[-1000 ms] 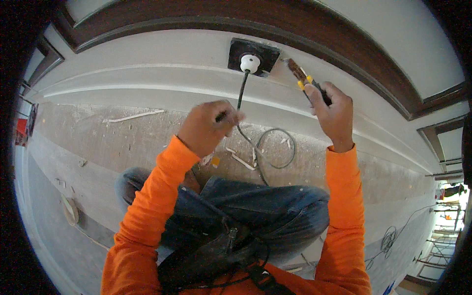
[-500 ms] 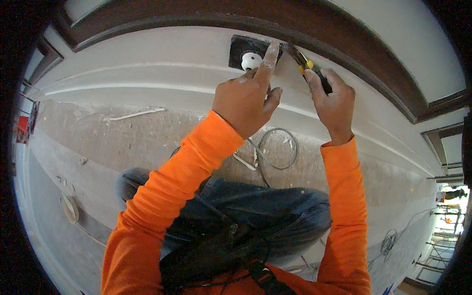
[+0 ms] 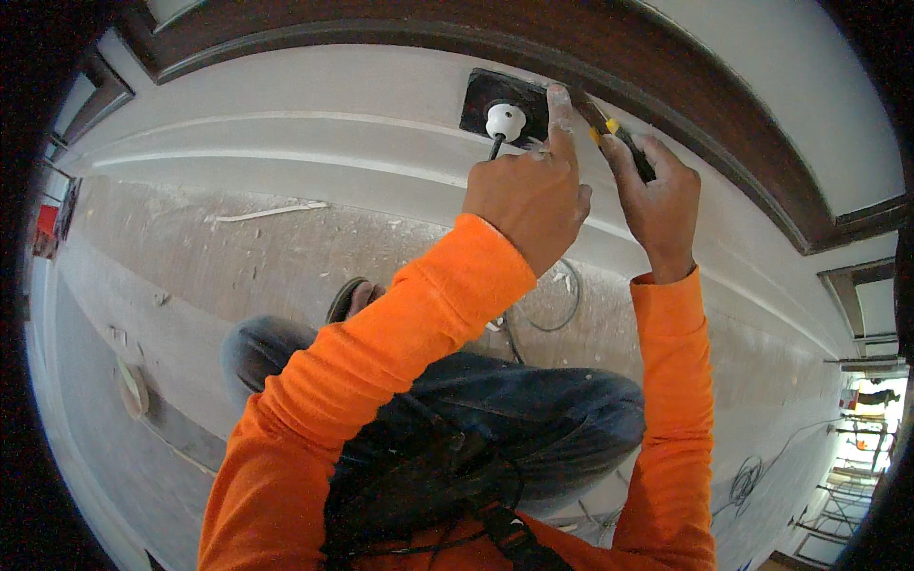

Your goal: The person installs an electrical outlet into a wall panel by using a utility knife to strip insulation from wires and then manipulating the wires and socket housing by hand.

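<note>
A black socket plate (image 3: 478, 93) is set in the pale wall just below a dark trim. Plugged into it is a white round plug (image 3: 506, 122), and a black cord hangs from the plug. My left hand (image 3: 528, 195) holds nothing that I can see; its dusty index finger is stretched out along the plate's right edge, its tip by the trim, and the other fingers are partly curled. My right hand (image 3: 659, 205) is closed round a black-and-yellow hand tool (image 3: 617, 135). The tool's narrow metal end points up-left towards that fingertip; its exact kind is unclear.
A dark wooden trim (image 3: 457, 29) runs above the plate, and a white baseboard (image 3: 286, 171) below. On the dusty floor lie a white strip (image 3: 271, 211), a looped grey cable (image 3: 571, 305) and scattered debris. My bent legs (image 3: 533, 400) are below my arms.
My left hand has shifted right and its index finger now lies along the plate's right edge, uncovering more of the plug and cord. The tool has moved slightly right and down with my right hand.
</note>
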### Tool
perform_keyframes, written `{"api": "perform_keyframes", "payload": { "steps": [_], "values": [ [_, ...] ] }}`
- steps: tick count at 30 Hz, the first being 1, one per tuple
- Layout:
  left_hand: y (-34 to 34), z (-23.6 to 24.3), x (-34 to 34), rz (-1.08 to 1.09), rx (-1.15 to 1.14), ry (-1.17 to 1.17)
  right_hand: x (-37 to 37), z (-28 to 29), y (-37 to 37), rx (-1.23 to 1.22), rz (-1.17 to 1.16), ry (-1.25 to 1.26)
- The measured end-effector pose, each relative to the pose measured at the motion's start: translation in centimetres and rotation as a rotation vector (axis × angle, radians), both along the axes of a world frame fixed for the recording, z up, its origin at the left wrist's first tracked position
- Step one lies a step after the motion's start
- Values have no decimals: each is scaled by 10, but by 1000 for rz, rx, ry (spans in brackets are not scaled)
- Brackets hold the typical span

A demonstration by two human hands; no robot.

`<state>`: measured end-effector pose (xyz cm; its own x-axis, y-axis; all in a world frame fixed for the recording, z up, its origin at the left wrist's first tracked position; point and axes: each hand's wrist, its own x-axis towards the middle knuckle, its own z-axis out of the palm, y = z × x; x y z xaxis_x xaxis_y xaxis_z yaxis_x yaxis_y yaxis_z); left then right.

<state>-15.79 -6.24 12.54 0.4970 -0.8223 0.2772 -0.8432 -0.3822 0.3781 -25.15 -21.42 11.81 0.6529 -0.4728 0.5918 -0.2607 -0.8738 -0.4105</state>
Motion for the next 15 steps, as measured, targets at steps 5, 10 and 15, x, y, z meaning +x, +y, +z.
{"api": "perform_keyframes", "payload": {
  "steps": [5,10,15],
  "values": [
    [-7,-18,1,20,-70,78,4,-1,-1,-2,28,-21],
    [-5,-28,5,-18,-233,238,3,-5,-4,-127,35,4],
    [0,-30,12,-70,-226,179,-3,-1,-5,-172,24,42]
  ]
}}
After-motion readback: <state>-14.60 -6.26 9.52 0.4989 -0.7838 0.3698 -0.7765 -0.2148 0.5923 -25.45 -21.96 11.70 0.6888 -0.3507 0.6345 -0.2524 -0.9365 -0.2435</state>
